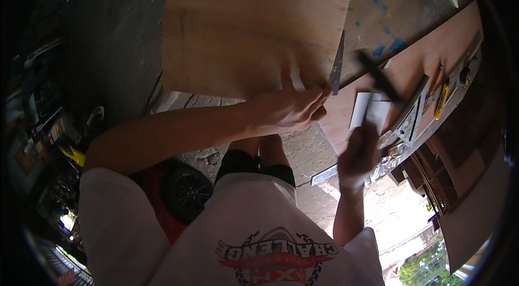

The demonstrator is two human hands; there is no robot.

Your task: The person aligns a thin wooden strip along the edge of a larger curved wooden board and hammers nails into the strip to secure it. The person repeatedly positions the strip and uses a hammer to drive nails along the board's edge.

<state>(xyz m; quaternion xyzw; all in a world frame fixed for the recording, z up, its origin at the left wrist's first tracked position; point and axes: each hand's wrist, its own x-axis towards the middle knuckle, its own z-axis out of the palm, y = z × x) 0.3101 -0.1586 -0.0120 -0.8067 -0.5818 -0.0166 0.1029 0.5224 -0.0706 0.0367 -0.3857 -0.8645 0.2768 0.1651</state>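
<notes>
A large plywood board (254, 21) fills the upper middle. At its near right corner is my left hand (297, 105), one finger stretched over the surface and the others closed together by the edge. Whatever those fingers pinch is hidden or too small to name. My right hand (359, 153) grips a hammer (380, 78), raised to the right of the corner and blurred by motion. A dark tapered metal strip (337, 67) with small holes sticks out beside the board's right edge.
On the worktop at right lie a thin wooden sheet (427, 59), white paper (359, 107), a metal square (413, 118) and a yellow utility knife (442, 101). Wooden panels (448, 178) stand beyond. A black wheel (186, 191) is at lower left, above cracked floor (308, 151).
</notes>
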